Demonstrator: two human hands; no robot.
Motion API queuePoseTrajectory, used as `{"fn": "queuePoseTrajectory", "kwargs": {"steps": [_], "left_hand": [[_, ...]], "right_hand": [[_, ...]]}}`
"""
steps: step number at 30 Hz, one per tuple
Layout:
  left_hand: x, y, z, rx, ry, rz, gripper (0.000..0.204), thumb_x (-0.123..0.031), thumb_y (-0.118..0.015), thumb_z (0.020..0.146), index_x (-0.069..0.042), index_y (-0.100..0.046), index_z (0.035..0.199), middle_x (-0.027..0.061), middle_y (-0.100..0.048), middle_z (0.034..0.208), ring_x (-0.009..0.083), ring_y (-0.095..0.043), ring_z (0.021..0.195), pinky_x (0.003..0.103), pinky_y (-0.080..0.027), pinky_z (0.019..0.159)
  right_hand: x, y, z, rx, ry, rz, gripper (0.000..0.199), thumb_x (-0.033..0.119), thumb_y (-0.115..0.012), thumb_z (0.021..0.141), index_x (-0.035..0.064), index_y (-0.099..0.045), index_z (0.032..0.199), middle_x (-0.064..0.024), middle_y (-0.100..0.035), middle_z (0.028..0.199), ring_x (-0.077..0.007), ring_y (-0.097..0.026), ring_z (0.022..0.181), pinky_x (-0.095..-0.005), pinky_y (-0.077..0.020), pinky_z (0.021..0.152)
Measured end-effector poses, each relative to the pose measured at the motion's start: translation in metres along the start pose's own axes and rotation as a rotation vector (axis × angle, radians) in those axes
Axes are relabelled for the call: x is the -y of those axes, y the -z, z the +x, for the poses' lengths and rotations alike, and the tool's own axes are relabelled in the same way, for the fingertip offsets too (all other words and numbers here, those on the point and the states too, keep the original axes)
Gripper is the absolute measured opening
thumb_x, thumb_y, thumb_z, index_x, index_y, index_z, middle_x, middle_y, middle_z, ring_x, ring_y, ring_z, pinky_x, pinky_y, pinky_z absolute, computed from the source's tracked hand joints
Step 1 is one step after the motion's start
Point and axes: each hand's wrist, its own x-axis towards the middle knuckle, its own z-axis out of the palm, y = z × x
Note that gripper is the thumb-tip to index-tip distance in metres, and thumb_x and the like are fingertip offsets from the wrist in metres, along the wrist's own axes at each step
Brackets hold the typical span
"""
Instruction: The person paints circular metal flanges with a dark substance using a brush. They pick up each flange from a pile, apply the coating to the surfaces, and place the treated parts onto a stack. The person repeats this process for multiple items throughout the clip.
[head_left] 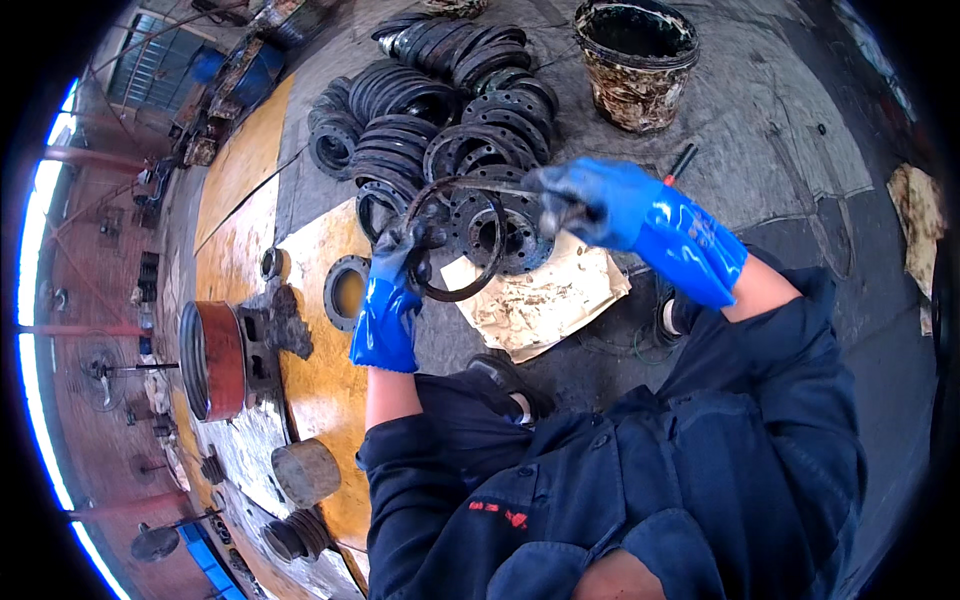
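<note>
My left hand (388,300), in a blue rubber glove with dark, dirty fingers, is closed on the left side of a thin dark metal ring (466,294). The ring is held up, tilted, above the floor. My right hand (597,203), gloved alike, is wrapped round a thin flat metal tool (492,186). Its blade reaches left to the ring's upper edge; whether it touches cannot be made out. Behind the ring, a round flange with bolt holes (520,252) rests partly on a stained sheet of cardboard (535,315).
Stacks of dark, greasy flanges and rings (400,150) lie ahead. A grimy bucket (638,85) stands far right, with a red-and-black handled tool (682,163) nearer. On the left are a single flange (345,292), a red drum-like cylinder (215,360) and a metal cylinder (306,472).
</note>
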Motion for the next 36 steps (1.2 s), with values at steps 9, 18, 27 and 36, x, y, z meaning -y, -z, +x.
{"fn": "queuePoseTrajectory", "kwargs": {"steps": [9,18,27,36], "left_hand": [[-0.025,-0.023,-0.037,0.013,-0.009,-0.348,0.020,-0.025,-0.054,0.093,-0.009,-0.053,0.104,-0.0009,-0.050,0.070,0.0053,-0.034,0.041,0.020,-0.027,0.041],[-0.022,-0.011,-0.033,0.250,-0.016,-0.490,0.017,-0.024,-0.045,0.097,-0.008,-0.051,0.102,-0.0026,-0.046,0.070,0.0041,-0.031,0.039,0.020,-0.029,0.040],[-0.019,-0.004,-0.027,0.323,-0.065,-0.548,0.015,-0.021,-0.042,0.099,-0.009,-0.049,0.094,-0.0044,-0.041,0.067,0.0027,-0.029,0.039,0.019,-0.026,0.039],[-0.026,-0.013,-0.043,0.364,-0.189,-0.579,0.014,-0.020,-0.044,0.098,-0.009,-0.050,0.091,-0.0037,-0.048,0.071,0.0022,-0.041,0.051,0.018,-0.034,0.051]], "right_hand": [[-0.043,0.009,0.007,0.009,-0.558,0.572,0.036,0.044,-0.056,0.090,0.0094,-0.066,0.095,-0.0008,-0.058,0.065,-0.0085,-0.050,0.058,-0.0270,-0.0428,0.054],[-0.072,-0.004,0.001,-0.013,-0.802,0.786,0.046,0.034,-0.067,0.083,-0.0063,-0.059,0.103,-0.0059,-0.067,0.072,-0.0100,-0.057,0.058,-0.0261,-0.0458,0.051],[-0.050,-0.008,0.003,-0.091,-1.102,1.042,0.034,0.023,-0.070,0.079,-0.0043,-0.063,0.098,-0.0123,-0.068,0.079,-0.0175,-0.062,0.053,-0.0325,-0.0506,0.045],[-0.046,-0.016,0.002,0.035,-1.207,1.201,0.023,0.029,-0.065,0.080,0.0059,-0.065,0.077,-0.0073,-0.060,0.061,-0.0166,-0.049,0.040,-0.0302,-0.0361,0.035]]}}
